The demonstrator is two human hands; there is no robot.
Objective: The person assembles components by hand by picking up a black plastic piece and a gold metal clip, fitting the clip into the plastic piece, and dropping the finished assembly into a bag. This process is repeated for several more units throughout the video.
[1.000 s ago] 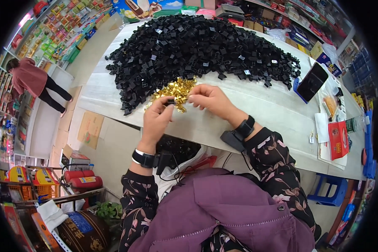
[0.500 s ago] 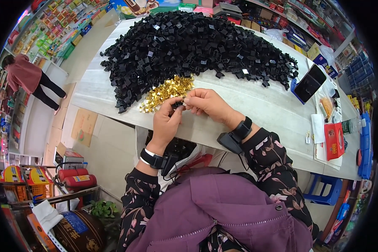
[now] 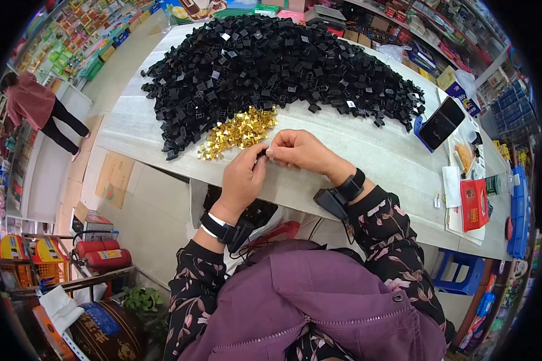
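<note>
My left hand [image 3: 241, 175] is closed in a pinch on a small black plastic piece [image 3: 262, 154], mostly covered by the fingers. My right hand [image 3: 305, 150] meets it there, thumb and fingertips pressed together against the piece's right side. Whatever the right fingertips hold is too small to make out. Just beyond the left hand lies a heap of small shiny gold metal pieces [image 3: 239, 130]. Behind it spreads a large pile of black square plastic pieces [image 3: 271, 66]. Both hands are above the near edge of a pale table [image 3: 367, 153].
A phone on a stand [image 3: 441, 123] stands at the right, with a red box [image 3: 474, 206] and a plastic bottle [image 3: 500, 184] nearer me. Below is a blue stool [image 3: 457, 271]. Fire extinguishers [image 3: 105, 256] lie at lower left. At far left, a person [image 3: 39, 105] stands by shelves.
My fingertips have closed further together around the black piece, which shows less now. The left hand has turned slightly. The piles look unchanged.
</note>
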